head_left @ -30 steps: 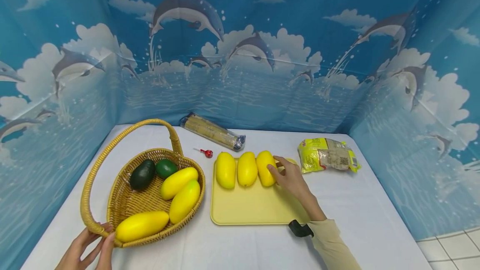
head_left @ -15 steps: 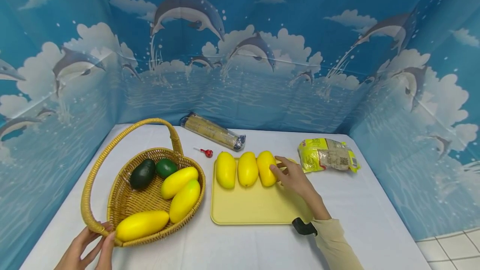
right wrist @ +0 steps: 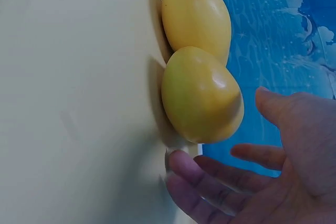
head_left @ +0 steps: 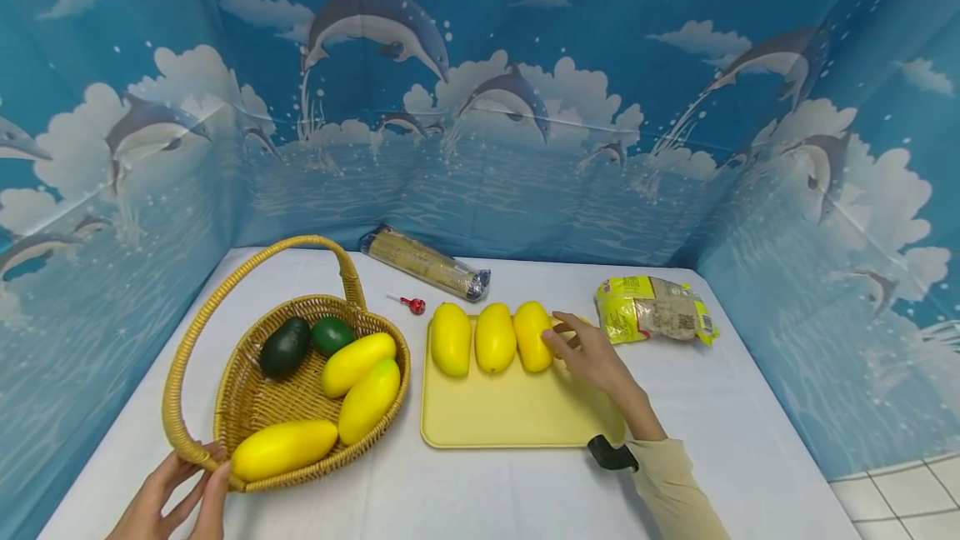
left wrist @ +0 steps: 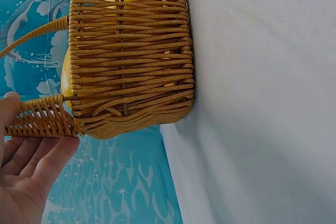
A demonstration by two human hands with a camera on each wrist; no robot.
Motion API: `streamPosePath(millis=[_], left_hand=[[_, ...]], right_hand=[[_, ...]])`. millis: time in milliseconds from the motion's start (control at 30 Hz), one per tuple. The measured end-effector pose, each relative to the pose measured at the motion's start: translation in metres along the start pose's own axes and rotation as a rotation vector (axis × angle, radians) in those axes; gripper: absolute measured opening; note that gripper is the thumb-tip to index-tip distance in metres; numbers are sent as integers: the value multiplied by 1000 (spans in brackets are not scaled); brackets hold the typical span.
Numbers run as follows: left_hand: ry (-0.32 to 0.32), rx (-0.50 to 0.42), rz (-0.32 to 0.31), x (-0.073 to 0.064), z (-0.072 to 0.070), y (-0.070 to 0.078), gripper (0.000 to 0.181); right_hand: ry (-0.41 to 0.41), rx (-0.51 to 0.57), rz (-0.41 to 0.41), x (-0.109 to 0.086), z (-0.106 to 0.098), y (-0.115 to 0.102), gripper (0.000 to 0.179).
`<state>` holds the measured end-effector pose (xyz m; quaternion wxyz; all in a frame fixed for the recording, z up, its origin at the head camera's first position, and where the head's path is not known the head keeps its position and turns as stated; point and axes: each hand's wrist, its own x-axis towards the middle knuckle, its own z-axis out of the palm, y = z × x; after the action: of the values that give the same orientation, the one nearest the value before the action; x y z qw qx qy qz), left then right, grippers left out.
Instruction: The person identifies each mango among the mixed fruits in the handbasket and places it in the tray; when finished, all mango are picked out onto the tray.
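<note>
In the head view, my left hand [head_left: 167, 500] grips the foot of the handle [head_left: 174, 382] on a wicker basket [head_left: 287, 407]. The left wrist view shows its thumb on one side of the woven handle [left wrist: 42, 118] and fingers on the other. The basket holds two dark green avocados [head_left: 285, 348] and three yellow mangoes [head_left: 285, 450]. Three more mangoes [head_left: 495, 338] lie side by side along the back of a yellow tray [head_left: 495, 419]. My right hand [head_left: 596, 365] is beside the rightmost mango [right wrist: 199, 98], fingers loosely bent and apart from it in the right wrist view.
A clear-wrapped pack of long noodles [head_left: 426, 263] lies at the back, with a red lollipop [head_left: 412, 305] in front of it. A yellow printed bag [head_left: 657, 311] sits behind the tray's right side. Dolphin-print curtains [head_left: 480, 173] enclose the white table.
My right hand has drifted slightly right, away from the rightmost mango, and its fingers have loosened. My left hand stays on the basket handle.
</note>
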<state>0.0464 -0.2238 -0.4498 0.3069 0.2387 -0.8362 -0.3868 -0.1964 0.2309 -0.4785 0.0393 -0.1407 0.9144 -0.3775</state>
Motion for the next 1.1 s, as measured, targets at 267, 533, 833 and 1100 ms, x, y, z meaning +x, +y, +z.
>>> streamPosePath(millis=[267, 533, 833, 1100], left_hand=[[-7, -6, 8, 1, -1, 1, 30], [11, -17, 27, -1, -1, 1, 33], [23, -23, 41, 0, 0, 1, 36], [39, -39, 74, -2, 1, -1, 40]], right_hand=[[52, -27, -59, -3, -11, -7, 58], [155, -51, -153, -5, -32, -32, 55], [4, 52, -172, -10, -52, -73, 66], [-95, 158, -266, -16, -57, -107, 68]])
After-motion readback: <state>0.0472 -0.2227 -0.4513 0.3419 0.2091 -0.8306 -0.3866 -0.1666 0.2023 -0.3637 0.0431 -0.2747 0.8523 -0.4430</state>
